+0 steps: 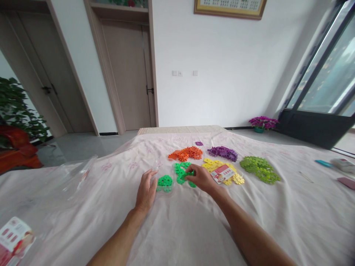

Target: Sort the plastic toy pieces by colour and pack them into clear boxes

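Observation:
A clear plastic box (165, 193) sits on the cloth with several green snowflake-shaped plastic pieces (164, 182) inside. My left hand (146, 188) grips its left side, thumb and fingers at the wall. Just right of the box lies a loose pile of the same green pieces (181, 172). Over that pile, the thumb and fingertips of my right hand (200, 178) are pinched on a green snowflake piece, partly hidden by the fingers. Under and beyond my right wrist are yellow pieces (231, 167), with a printed card (222, 173) lying on them.
Orange pieces (188, 153) and purple pieces (222, 153) lie farther back, with one purple cluster (199, 143) apart. Lime-green pieces (260, 170) are at right. A clear plastic bag (55, 184) and a printed label (15, 238) lie left. A blue item (324, 163) rests far right.

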`<state>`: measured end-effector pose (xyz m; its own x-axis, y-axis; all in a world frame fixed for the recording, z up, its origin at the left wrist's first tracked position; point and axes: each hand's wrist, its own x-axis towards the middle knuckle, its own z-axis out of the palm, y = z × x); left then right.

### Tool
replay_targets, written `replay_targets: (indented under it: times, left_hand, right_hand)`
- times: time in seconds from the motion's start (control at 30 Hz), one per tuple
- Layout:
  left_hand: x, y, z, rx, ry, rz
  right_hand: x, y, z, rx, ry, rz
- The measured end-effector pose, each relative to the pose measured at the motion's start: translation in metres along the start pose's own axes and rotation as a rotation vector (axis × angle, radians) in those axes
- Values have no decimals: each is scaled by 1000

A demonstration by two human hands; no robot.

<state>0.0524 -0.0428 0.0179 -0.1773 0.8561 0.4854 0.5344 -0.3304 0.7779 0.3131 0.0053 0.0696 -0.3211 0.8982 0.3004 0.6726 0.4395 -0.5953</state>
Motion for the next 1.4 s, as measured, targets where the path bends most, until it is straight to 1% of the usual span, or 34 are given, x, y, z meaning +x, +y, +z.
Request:
replay_targets:
  times: [0.17,0.23,0.3,0.4,0.47,0.57,0.67,0.77,0.87,0.93,1.03,1.2,1.4]
  left_hand:
    - [-1,1,0,9,-29,2]
    - [-1,3,0,24,-45,14]
    - [-1,5,0,39,-59,22]
    - [-1,7,0,43,-60,24]
    - [-1,7,0,42,-51,28]
    - [-1,6,0,47,-46,28]
    - [-1,6,0,51,-48,26]
    - [-1,5,0,56,-46,25]
    - [-1,4,1,60,-48,27]
    - [-1,2,1,60,-48,31]
    - [-1,1,2,65,-56,34]
    - [-2,1,2,72,-66,26]
    - [-2,2,2,82,-81,25]
  right_hand:
    - [2,-8,18,136,203,-7]
    - [2,-16,27,166,251,-37]
    - [1,-23,35,197,256,-95]
    - [2,-30,42,239,214,-183]
    - [3,-29,41,219,197,-194]
    - [7,-18,29,94,201,-123]
    - [10,-3,8,-127,170,-5]
    - [12,13,-14,-332,62,72]
    - [11,23,-28,-421,-99,114]
    - [9,26,-32,-442,-187,139]
    - [8,26,-31,-460,-248,168]
    - [9,26,-27,-413,-275,176]
    - [11,30,-22,-352,-266,195]
